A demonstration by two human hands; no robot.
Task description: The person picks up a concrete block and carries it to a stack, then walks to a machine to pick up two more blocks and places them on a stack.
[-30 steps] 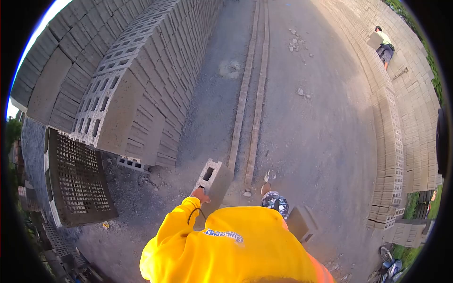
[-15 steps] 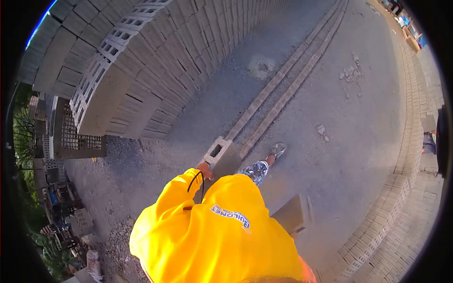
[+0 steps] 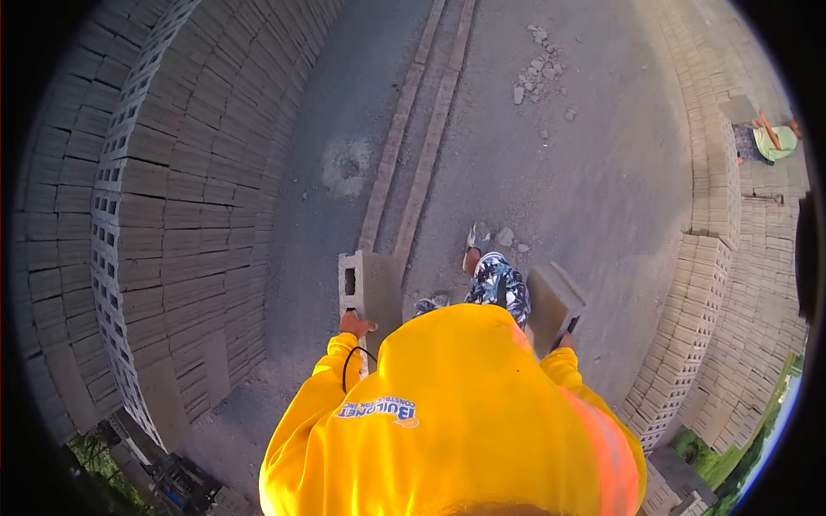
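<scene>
My left hand (image 3: 356, 324) is closed on the near end of a grey hollow concrete block (image 3: 379, 288), whose open cells face up and left. At my other side, a second concrete block (image 3: 551, 311) hangs beside my leg, gripped by my right hand (image 3: 565, 340). Only part of that hand shows past the yellow sleeve. Both blocks are held clear of my body, one on each side. My patterned trousers and one shoe (image 3: 478, 234) appear between them.
A tall wall of stacked blocks (image 3: 194, 198) rises on the left. Lower block stacks (image 3: 688, 318) run along the right, where a person in a light green top (image 3: 776, 142) is. Two narrow strips (image 3: 428, 172) lie along the ground ahead, with rubble (image 3: 540, 73) right of them.
My view has turned rightward, and the stacked wall now stands further left. I have stepped ahead, still carrying both blocks. My right hand has come into view, as has the person on the right.
</scene>
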